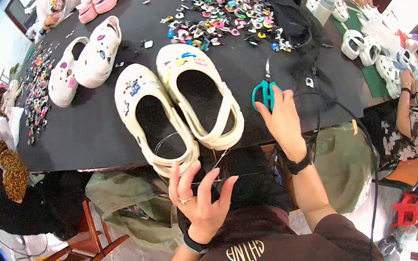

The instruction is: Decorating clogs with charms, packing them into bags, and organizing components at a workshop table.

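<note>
A pair of white clogs stands before me on the black table, the left clog [145, 113] beside the right clog [201, 91], both with small colourful charms on their toes. My left hand [199, 198] is just below the left clog's heel, its fingers apart. A thin clear strand [222, 156] runs by the heels and passes close to these fingers; whether they touch it I cannot make out. To the right of the clogs, my right hand [283, 120] has thumb and fingers round the teal handles of the scissors [265, 94], whose blades point away from me.
Another pair of white clogs [100, 57] is farther left, near a strip of loose charms [38, 90]. A large charm pile [227, 10] covers the table's far side. A black cable [348, 111] hangs over the right edge. Other people work on both sides.
</note>
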Tool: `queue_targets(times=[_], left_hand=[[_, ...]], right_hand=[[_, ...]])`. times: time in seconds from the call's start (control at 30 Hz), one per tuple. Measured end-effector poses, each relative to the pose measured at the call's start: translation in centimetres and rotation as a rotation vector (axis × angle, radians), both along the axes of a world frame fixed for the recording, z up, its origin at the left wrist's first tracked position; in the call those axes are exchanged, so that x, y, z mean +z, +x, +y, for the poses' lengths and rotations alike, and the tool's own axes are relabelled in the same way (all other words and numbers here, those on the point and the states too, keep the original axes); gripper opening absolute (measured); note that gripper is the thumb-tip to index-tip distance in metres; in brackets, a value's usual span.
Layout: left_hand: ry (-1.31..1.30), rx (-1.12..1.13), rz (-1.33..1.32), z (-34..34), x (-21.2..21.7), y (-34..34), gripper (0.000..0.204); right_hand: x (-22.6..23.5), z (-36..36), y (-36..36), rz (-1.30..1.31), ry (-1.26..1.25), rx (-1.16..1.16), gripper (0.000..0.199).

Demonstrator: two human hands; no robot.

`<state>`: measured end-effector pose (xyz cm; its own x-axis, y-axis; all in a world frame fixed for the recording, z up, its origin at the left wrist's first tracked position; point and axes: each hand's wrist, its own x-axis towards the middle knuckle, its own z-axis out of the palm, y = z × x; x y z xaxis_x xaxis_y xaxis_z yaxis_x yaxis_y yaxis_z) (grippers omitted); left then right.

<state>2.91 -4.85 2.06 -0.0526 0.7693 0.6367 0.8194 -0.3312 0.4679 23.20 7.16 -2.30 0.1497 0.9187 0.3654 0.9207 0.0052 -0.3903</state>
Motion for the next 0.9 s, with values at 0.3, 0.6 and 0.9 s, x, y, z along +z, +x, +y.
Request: queue_targets(times=[0.3, 0.6, 0.9], left_hand=[[-0.126, 0.012, 0.113, -0.9, -2.3, 0.8, 0.035], [-0.096, 0.000, -0.054, -1.7, -3.8, -0.6, 0.037], [-0.216, 0.222, 0.122, -1.1, -2.7, 0.4, 0.031]], right_hand=[[0.7, -0.5, 0.1, 0.127, -0.039, -0.070, 0.044], [2.9, -7.0, 0.2, 1.869, -0.350, 0.488, 0.057], [1.3, -11.6, 1.8, 1.856, -0.949, 0.831, 0.103]])
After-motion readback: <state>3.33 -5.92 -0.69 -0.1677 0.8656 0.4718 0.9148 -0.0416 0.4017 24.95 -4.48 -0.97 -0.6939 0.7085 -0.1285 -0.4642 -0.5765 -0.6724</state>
